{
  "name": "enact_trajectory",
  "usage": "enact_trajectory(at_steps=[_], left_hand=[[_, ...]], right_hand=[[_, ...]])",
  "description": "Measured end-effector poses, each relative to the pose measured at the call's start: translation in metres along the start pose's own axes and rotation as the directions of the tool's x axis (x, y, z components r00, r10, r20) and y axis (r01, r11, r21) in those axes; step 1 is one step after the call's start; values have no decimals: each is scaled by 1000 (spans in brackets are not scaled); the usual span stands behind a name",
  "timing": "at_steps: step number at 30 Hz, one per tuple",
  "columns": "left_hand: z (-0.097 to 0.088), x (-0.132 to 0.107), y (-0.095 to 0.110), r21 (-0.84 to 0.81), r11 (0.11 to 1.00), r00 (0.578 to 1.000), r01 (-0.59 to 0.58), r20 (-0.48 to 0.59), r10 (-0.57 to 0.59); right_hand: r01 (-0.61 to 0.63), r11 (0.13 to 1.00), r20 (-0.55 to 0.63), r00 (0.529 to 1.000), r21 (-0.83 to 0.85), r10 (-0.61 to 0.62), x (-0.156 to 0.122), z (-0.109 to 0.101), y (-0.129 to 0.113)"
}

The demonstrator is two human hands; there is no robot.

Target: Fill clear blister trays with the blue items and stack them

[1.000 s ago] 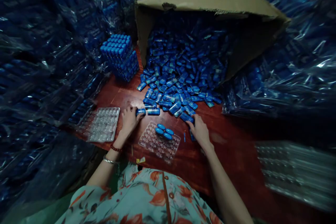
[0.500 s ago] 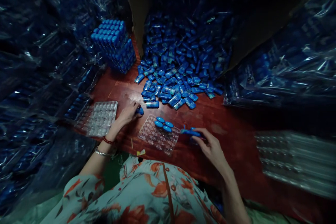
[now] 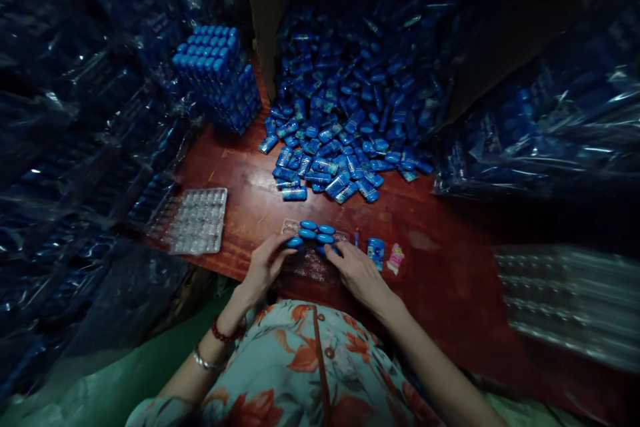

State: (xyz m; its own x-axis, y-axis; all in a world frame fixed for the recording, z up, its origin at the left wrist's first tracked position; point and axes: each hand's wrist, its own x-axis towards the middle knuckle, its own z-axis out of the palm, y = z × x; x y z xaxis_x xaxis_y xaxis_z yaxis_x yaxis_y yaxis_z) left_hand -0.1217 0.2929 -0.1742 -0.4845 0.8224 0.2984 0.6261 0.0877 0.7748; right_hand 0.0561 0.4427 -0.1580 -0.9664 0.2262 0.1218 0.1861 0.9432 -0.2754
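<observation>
A clear plastic tray (image 3: 313, 267) with moulded hollows lies at the table's front edge. Several glossy blue oval pieces (image 3: 309, 225) sit together in its far part. My left hand (image 3: 267, 260) is at the tray's left side, thumb and fingers closed on a blue oval piece (image 3: 294, 241). From the right, my right hand (image 3: 357, 270) reaches over the tray with its fingertips closed on another blue oval piece (image 3: 321, 249), mostly hidden by the hand. Just right of the tray lie a flat blue packet (image 3: 376, 253) and a small pink-and-yellow piece (image 3: 395, 259).
A heap of blue packets (image 3: 340, 140) spills from a large cardboard box (image 3: 265, 20). Stacked filled trays (image 3: 215, 73) stand back left. Clear trays lie left (image 3: 197, 220) and right (image 3: 565, 300). Plastic-wrapped blue goods (image 3: 540, 127) crowd both sides.
Both hands have come inward to the tray, each now with a blue oval piece. The blue item held by my right hand is gone from it; a packet and pink-and-yellow piece now lie there.
</observation>
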Motion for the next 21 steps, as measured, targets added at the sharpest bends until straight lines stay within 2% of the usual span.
enact_trajectory(at_steps=[4, 8, 12, 15, 17, 18, 19, 21], left_hand=[[19, -9, -22, 21, 975, 973, -223, 62, 222], [20, -5, -35, 125, 948, 932, -292, 261, 253], [16, 10, -23, 237, 876, 837, -421, 473, 274], [9, 20, -13, 317, 754, 764, -575, 539, 356], [1, 24, -14, 348, 676, 725, -649, 553, 411], [-3, 26, -17, 356, 658, 720, -663, 543, 431], [-7, 28, -21, 366, 665, 738, -651, 512, 441], [-12, 39, -30, 397, 750, 841, -530, 364, 401]], right_hand=[[107, 984, 110, 990, -141, -92, 12, -14, 0], [150, 963, 134, 983, -224, -122, 19, -18, 0], [194, 944, 170, 974, -266, -153, 29, -20, -6], [201, 929, 204, 969, -311, -141, 35, -21, -13], [150, 930, 157, 982, -336, -102, 30, -20, -14], [108, 937, 107, 991, -333, -76, 24, -19, -13], [50, 948, 41, 998, -315, -38, 16, -18, -10], [-151, 961, -125, 984, -230, 125, -4, -18, 0]])
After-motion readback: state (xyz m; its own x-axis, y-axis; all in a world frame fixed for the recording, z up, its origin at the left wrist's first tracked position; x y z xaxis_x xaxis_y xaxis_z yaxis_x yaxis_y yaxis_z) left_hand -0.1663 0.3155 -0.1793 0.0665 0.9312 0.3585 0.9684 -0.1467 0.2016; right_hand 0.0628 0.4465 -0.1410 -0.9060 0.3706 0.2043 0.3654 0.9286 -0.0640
